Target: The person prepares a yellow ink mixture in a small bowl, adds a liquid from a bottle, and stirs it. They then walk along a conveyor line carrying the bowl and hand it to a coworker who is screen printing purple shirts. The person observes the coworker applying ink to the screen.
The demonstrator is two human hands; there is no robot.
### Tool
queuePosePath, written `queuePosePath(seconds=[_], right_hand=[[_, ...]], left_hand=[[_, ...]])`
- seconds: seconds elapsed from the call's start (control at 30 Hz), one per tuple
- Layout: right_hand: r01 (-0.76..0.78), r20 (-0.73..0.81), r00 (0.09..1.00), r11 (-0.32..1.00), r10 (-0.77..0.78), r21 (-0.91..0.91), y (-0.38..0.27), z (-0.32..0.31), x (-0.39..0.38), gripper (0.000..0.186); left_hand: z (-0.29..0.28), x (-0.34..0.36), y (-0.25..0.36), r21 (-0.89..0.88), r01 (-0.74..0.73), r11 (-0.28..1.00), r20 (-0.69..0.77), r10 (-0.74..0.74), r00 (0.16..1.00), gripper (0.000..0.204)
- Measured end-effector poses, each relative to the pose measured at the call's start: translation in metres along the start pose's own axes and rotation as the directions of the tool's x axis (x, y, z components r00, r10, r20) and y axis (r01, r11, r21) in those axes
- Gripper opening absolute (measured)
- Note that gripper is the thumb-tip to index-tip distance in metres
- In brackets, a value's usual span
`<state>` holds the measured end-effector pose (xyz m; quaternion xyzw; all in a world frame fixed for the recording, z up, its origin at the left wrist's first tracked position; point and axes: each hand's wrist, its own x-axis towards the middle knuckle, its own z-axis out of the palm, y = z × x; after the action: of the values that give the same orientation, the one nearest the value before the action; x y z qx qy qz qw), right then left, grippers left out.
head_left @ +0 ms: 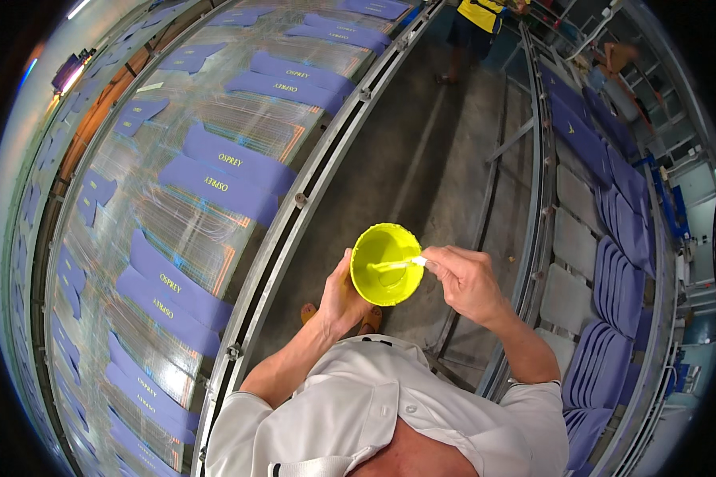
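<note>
My left hand (343, 297) grips a small tub (361, 282) from its left side and underneath. Bright yellow-green paint or ink (391, 279) lies in the bottom and coats the tub's wall and rim. Between the thumb and fingers of my right hand (467, 280) is a white stirring stick (416, 261), pinched near the tub's right rim. Its other end reaches down into the tub and is smeared with the yellow-green stuff. Both hands are in front of my body, over the aisle.
On the left a long printing table (239, 208) carries rows of purple cut fabric pieces (227, 159) with yellow lettering. A metal rail (297, 199) edges it. At right, a rack holds stacked purple pieces (616, 286) and grey boards (566, 298). A person in yellow (479, 16) stands up the aisle.
</note>
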<state>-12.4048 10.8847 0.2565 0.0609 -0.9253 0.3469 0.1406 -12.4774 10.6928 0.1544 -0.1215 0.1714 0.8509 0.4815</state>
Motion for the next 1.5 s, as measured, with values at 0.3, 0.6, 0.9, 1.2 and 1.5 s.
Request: queuePosePath(seconds=[0.3,0.6,0.9,1.2,1.5], right_hand=[[0.089,0.117,0.989,0.995,-0.084,-0.036,0.017,-0.020,-0.009,0.018],[0.207,0.114,0.977,0.925,-0.180,-0.318,0.037,-0.037,0.008,0.019],[0.120,0.133,0.984,0.993,-0.116,-0.021,0.059,-0.058,-0.012,0.019],[0.151,0.112,0.986,0.953,-0.126,-0.263,0.068,-0.080,-0.001,0.011],[-0.093,-0.075,0.993,0.996,0.092,-0.010,0.086,-0.058,0.025,0.006]], left_hand=[[-0.003,0.012,-0.008,-0.030,-0.009,1.000,-0.015,0.008,1.000,0.054],[0.012,0.033,-0.025,-0.062,-0.005,0.998,0.031,0.007,0.999,0.055],[0.016,0.052,-0.048,-0.102,-0.019,0.995,0.042,0.023,0.999,0.052],[0.031,0.072,-0.049,-0.074,-0.003,0.997,0.130,0.013,0.991,0.055],[0.038,0.107,-0.030,-0.055,0.028,0.998,0.068,-0.024,0.997,0.055]])
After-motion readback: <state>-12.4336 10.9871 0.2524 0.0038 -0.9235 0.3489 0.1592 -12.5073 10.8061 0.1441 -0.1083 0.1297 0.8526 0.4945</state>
